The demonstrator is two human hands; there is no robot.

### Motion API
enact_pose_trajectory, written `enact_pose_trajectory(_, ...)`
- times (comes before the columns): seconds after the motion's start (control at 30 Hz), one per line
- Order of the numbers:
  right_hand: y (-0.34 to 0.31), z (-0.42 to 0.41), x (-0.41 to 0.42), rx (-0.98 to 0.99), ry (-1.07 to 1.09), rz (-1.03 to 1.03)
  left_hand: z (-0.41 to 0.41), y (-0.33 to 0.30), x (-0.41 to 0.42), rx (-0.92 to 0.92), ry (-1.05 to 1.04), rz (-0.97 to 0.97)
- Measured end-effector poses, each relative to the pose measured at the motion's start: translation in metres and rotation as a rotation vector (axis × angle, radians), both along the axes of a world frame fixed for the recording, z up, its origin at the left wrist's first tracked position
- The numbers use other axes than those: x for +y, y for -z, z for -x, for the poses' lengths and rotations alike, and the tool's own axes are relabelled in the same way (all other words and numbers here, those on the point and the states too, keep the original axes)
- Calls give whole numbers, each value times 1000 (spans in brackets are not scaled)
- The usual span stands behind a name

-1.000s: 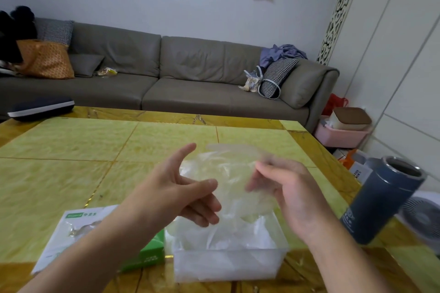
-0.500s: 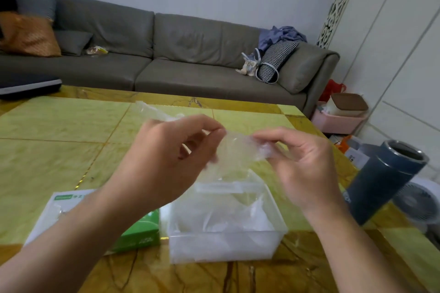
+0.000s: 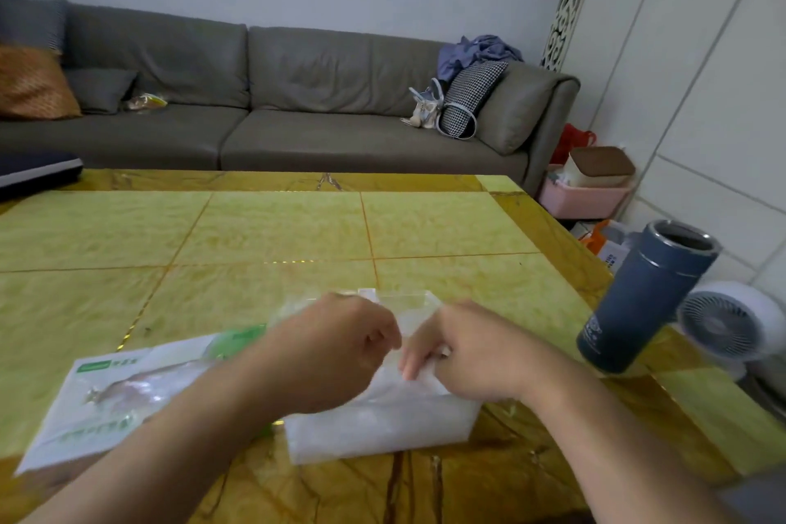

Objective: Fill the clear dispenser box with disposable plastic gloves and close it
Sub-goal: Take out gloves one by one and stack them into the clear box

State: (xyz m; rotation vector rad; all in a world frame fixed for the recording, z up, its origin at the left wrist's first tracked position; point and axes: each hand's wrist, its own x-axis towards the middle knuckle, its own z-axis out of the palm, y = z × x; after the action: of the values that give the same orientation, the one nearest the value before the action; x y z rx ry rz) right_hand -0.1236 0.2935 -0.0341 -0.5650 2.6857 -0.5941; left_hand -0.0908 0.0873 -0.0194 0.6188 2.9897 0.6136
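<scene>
- The clear dispenser box (image 3: 383,430) sits near the front edge of the table, right under my hands; it is a rectangular box of see-through plastic, its front wall looking frosted from the crumpled film packed behind it.
- The disposable plastic gloves (image 3: 408,383) inside are thin, filmy and wrinkled, filling the box to about its rim.
- My left hand (image 3: 336,353) is curled over the box's open top, fingers bent down onto the film; whether they pinch it is hidden.
- My right hand (image 3: 468,353) is close beside it, fingertips pressing down on the gloves.
- A flat glossy packet (image 3: 115,391), white with green print, lies just left of the box, partly under my left forearm.
- The table (image 3: 255,234) is polished, with yellow-green stone-like panels and amber veined borders.
- A dark blue cylindrical flask (image 3: 646,298) with a metal rim stands open to the right.
</scene>
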Motion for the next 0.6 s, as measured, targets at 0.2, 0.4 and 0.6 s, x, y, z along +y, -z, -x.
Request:
enact_pose_trajectory(0.2, 2, 4, -5, -18, -93, -180, 24, 41, 18, -357, -25, 229)
enact_pose_trajectory(0.4, 17, 11, -13, 11, -98, -393, 33, 41, 18, -449, -41, 250)
enact_pose_trajectory(0.6, 11, 5, -20, 50, -53, -461, 27, 43, 21, -358, -1, 344)
